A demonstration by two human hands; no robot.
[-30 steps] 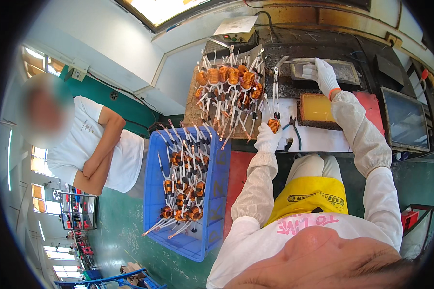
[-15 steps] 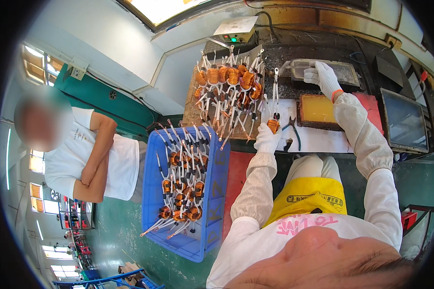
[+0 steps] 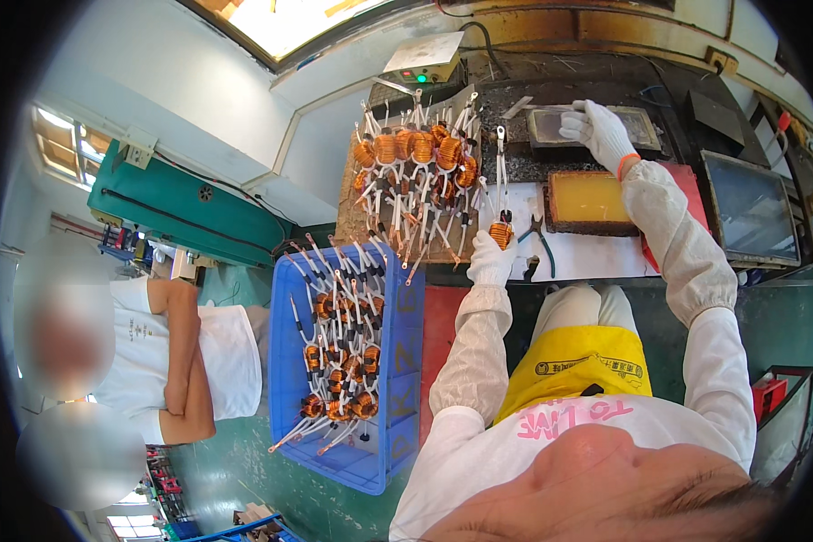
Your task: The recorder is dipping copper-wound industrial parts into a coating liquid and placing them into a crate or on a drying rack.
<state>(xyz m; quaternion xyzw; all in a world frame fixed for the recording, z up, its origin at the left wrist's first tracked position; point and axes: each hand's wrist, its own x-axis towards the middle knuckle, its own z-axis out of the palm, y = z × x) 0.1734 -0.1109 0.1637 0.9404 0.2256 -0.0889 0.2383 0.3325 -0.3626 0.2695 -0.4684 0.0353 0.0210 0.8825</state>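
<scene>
My left hand (image 3: 494, 260), in a white glove, is closed on a copper-wound toroidal coil (image 3: 501, 235). Its white leads stand upward, and a metal lug tops the longest. My right hand (image 3: 598, 134), gloved too, hovers at a rectangular metal tray (image 3: 641, 135) with a greyish surface. Its fingers are stretched out and partly apart, with nothing visible in them. Nearer to me sits a block-shaped pan of amber material (image 3: 591, 199). Dark-handled pliers (image 3: 542, 242) lie beside the held coil on white paper (image 3: 596, 259).
Many similar coils (image 3: 422, 147) are heaped on a board (image 3: 357, 221) at the left. More fill a blue crate (image 3: 405, 361) below. A control box (image 3: 425, 59) with a green light stands behind. A person with folded arms (image 3: 185, 361) is at the left, and another blurred head is lower.
The whole view has shifted slightly. My right hand has lifted a little and its fingers have spread over the metal tray. My left hand keeps the coil in nearly the same place.
</scene>
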